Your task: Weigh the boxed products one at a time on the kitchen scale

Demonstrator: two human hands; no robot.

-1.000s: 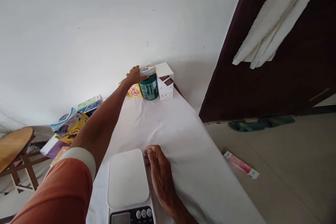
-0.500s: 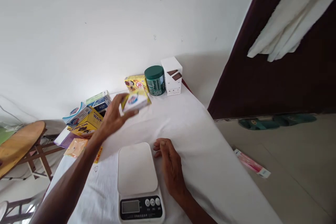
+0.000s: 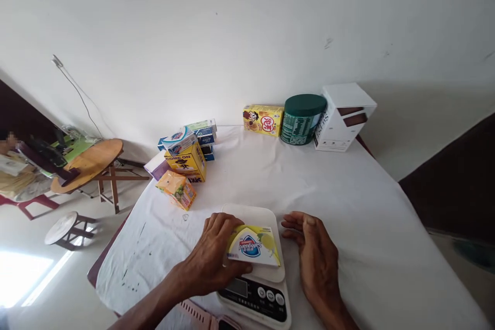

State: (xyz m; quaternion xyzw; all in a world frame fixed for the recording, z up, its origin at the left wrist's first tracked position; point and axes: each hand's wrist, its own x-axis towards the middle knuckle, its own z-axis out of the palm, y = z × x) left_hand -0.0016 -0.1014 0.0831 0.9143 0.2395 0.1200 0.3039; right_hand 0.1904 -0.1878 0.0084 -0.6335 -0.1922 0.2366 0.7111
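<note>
The left hand (image 3: 211, 258), which a moment ago carried the soap box (image 3: 253, 246) from the far stack, now grips it on the kitchen scale (image 3: 255, 273); right hand (image 3: 315, 258) rests flat, empty, beside it

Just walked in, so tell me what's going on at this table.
A person stands at a table covered in white cloth. Their left hand holds a yellow-and-white soap box on the platform of a white kitchen scale. The right hand lies flat on the cloth just beside the scale. Against the wall stand a yellow snack box, a green tub and a white carton; more boxes are piled to the left.
</note>
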